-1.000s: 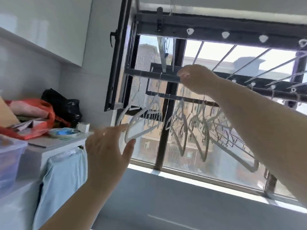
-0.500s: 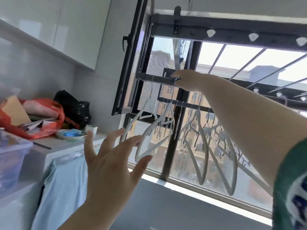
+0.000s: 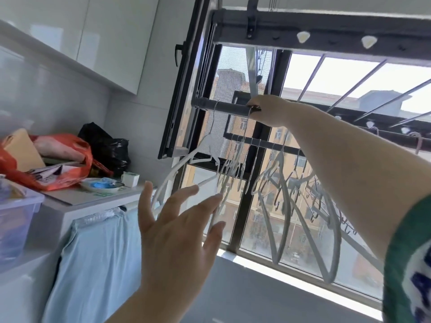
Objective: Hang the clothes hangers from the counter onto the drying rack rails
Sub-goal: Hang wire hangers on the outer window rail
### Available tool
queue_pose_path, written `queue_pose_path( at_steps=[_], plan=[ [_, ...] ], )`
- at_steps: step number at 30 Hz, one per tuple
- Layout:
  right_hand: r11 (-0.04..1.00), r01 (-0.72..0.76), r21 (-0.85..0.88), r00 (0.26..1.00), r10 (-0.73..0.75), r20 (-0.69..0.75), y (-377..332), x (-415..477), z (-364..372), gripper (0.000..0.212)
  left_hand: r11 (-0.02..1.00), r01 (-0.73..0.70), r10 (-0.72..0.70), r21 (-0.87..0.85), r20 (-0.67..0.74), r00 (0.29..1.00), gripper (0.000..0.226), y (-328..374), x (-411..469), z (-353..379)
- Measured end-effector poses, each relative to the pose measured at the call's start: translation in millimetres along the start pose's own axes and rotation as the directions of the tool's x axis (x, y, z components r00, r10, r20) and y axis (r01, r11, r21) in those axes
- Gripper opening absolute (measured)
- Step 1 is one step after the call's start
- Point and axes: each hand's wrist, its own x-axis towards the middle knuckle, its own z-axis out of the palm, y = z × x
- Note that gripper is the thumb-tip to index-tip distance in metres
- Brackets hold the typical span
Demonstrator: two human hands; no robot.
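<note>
A dark drying rack rail (image 3: 224, 107) runs across the window at upper centre. My right hand (image 3: 268, 110) reaches up to it, fingers curled round a hanger hook at the rail. Two white hangers hang from this rail: one (image 3: 198, 157) near its left end, another (image 3: 224, 183) beneath my right hand. My left hand (image 3: 177, 231) is raised below them, fingers spread and straight, fingertips at the lower edge of the hangers. Several more pale hangers (image 3: 279, 206) hang from a farther rail (image 3: 263, 143).
The white counter (image 3: 98, 199) at left carries an orange bag (image 3: 58, 164), a black bag (image 3: 105, 145), a small dish and a clear plastic bin (image 3: 14, 217). A light blue cloth (image 3: 93, 252) hangs below. An open window frame (image 3: 184, 89) juts inward beside the rail.
My right hand has slid left along the rail with the hanger hook. My left hand has risen and spread its fingers under the hangers. The view has shifted left and closer.
</note>
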Motion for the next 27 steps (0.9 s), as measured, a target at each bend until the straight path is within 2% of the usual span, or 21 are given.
queue_pose_path(
  at_steps=[8, 16, 21, 27],
  plan=[
    [0.999, 0.021, -0.027, 1.000, -0.021, 0.017, 1.9, 5.7, 3.9, 0.029, 0.996, -0.033, 0.034, -0.078, 0.002, 0.999, 0.030, 7.8, -9.8, 17.2],
    [1.000, 0.021, -0.021, 0.999, -0.020, 0.027, 1.2, 4.8, 4.3, 0.028, 0.966, 0.130, -0.116, -0.222, 0.074, 0.990, 0.035, 8.4, -12.5, 17.8],
    [0.999, 0.022, -0.023, 1.000, -0.022, 0.012, 0.7, 2.9, 3.6, 0.029, 0.949, 0.147, -0.124, -0.277, 0.098, 0.987, 0.037, 6.5, -11.0, 17.1],
    [1.000, -0.006, 0.019, 1.000, 0.007, -0.030, 1.4, -7.7, -2.5, 0.042, 0.898, 0.242, -0.209, -0.366, 0.129, 0.969, 0.041, 3.1, -10.9, 11.7]
  ],
)
